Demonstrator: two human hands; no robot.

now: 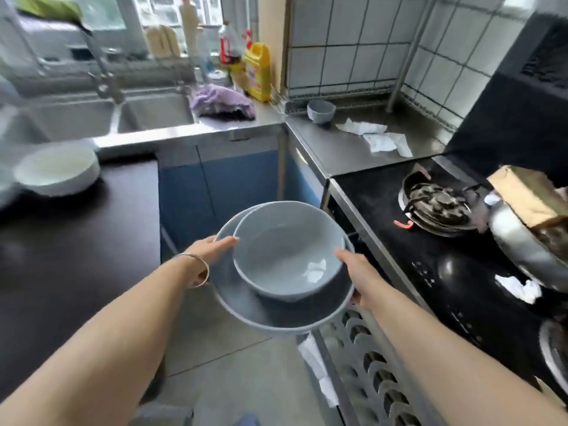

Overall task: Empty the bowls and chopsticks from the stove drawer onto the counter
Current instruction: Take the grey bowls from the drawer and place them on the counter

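Observation:
I hold a stack of grey-blue bowls in mid-air over the floor: a smaller bowl [285, 256] nested in a wide shallow bowl [261, 312]. My left hand [209, 250] grips the stack's left rim, thumb on top. My right hand [359, 272] grips the right rim. The pulled-out stove drawer [378, 376], with a perforated grey rack, lies below my right forearm. One small grey bowl [320, 110] stands on the steel counter [353, 149] in the far corner. No chopsticks are visible.
White stacked plates [58, 170] sit on the dark counter [76, 241] at left. The black stove top [430, 241] at right carries a burner and a steel wok [528, 247]. Crumpled paper [381, 138], a purple cloth [222, 101] and a yellow bottle [258, 72] lie near the sink [153, 112].

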